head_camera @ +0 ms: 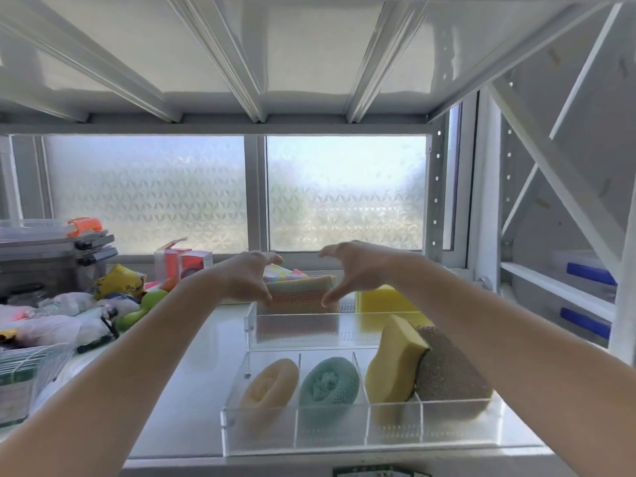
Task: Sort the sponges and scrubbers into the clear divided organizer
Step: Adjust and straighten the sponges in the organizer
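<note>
A clear divided organizer [296, 438] stands at the shelf's front, a second clear tray [292, 333] behind it. The front compartments hold a cream round scrubber [268, 382], a teal round scrubber [328, 382], a yellow sponge [392, 359] leaning upright and a brown scouring pad [447, 370]. In the rear tray stand a striped mesh sponge [299, 296] and a yellow sponge [382, 299]. My left hand [246, 278] and my right hand [354, 266] flank the striped sponge with fingers spread, thumbs at its two ends. I cannot tell whether they grip it.
A pile of bags, packets and a green object [137, 309] lies on the left of the shelf. Stacked clear boxes [51, 249] sit far left, a wire basket [27, 370] in front of them. An upper shelf hangs low overhead. A frosted window closes the back.
</note>
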`<move>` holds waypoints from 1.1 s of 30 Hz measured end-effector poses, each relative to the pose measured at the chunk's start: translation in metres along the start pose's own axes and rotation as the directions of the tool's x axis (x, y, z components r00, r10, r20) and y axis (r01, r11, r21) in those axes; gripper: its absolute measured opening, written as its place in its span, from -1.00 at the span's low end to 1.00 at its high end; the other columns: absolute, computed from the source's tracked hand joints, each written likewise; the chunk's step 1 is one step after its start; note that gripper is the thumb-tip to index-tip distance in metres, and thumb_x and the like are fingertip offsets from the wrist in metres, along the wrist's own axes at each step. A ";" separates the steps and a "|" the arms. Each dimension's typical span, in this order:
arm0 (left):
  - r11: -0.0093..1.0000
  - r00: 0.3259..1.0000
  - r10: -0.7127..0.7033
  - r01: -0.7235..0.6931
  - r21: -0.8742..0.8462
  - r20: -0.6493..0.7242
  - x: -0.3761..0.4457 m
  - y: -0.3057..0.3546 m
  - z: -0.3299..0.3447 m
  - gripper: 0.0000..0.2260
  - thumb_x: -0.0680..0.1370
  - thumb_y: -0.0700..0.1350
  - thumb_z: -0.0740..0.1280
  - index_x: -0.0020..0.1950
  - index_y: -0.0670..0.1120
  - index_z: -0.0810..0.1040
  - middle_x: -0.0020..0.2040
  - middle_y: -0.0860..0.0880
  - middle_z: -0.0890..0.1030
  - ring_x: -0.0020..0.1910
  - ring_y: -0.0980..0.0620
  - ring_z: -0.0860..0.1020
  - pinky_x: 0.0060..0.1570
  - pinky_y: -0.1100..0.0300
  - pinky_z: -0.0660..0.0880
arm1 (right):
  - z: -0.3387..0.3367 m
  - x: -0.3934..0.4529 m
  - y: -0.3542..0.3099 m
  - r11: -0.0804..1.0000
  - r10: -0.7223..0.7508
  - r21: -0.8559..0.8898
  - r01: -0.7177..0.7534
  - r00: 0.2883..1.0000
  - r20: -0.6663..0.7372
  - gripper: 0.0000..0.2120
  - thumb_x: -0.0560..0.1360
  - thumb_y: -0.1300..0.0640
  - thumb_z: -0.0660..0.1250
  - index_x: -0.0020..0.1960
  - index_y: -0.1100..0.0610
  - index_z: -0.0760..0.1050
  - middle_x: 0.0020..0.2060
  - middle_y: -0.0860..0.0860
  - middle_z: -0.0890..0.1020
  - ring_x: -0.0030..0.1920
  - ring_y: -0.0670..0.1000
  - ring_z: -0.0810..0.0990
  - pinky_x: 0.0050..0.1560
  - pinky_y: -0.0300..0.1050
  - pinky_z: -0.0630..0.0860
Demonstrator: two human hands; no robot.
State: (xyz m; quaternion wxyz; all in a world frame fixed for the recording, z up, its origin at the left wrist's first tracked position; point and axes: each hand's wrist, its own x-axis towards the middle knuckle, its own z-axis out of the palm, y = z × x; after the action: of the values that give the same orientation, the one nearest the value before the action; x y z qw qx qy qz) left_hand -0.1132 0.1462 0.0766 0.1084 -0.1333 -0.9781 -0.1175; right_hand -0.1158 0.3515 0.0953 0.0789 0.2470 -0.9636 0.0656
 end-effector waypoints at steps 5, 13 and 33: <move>0.981 0.973 0.182 -0.190 -0.046 -0.143 -0.014 0.050 -0.004 -0.38 0.42 -0.16 0.41 0.45 -0.05 0.30 0.43 -0.06 0.38 0.39 -0.01 0.36 0.34 0.22 0.25 | -0.039 -0.039 0.015 0.995 0.007 0.102 0.002 0.996 -0.089 -0.30 0.36 -0.05 0.51 0.41 0.09 0.35 0.33 0.04 0.48 0.30 0.05 0.47 0.32 -0.03 0.40; 0.894 0.926 0.377 -0.364 -0.261 0.001 -0.042 0.131 0.036 -0.37 0.38 0.14 0.45 0.40 0.10 0.33 0.32 0.05 0.49 0.26 0.12 0.46 0.32 0.14 0.39 | -0.031 -0.113 0.063 0.976 0.189 0.125 -0.178 0.979 -0.079 -0.52 0.44 0.00 0.44 0.29 0.16 0.48 0.17 0.10 0.60 0.07 0.02 0.57 0.14 -0.10 0.50; 0.917 0.907 0.393 -0.374 -0.140 0.153 -0.051 0.140 0.065 -0.50 0.45 0.06 0.39 0.37 0.17 0.39 0.33 0.10 0.30 0.17 0.01 0.47 0.25 0.03 0.43 | 0.032 -0.139 0.072 0.847 0.428 0.317 -0.426 0.901 0.066 -0.59 0.53 0.16 0.25 0.38 0.11 0.40 0.02 0.09 0.50 -0.30 -0.03 0.57 -0.49 -0.32 0.52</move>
State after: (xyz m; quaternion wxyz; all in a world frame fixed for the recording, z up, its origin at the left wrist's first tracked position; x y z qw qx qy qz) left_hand -0.0368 0.2817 0.0307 0.0342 -0.3385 -0.9307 -0.1340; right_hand -0.0342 0.4735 0.0316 0.0242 0.0361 -0.9699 0.2398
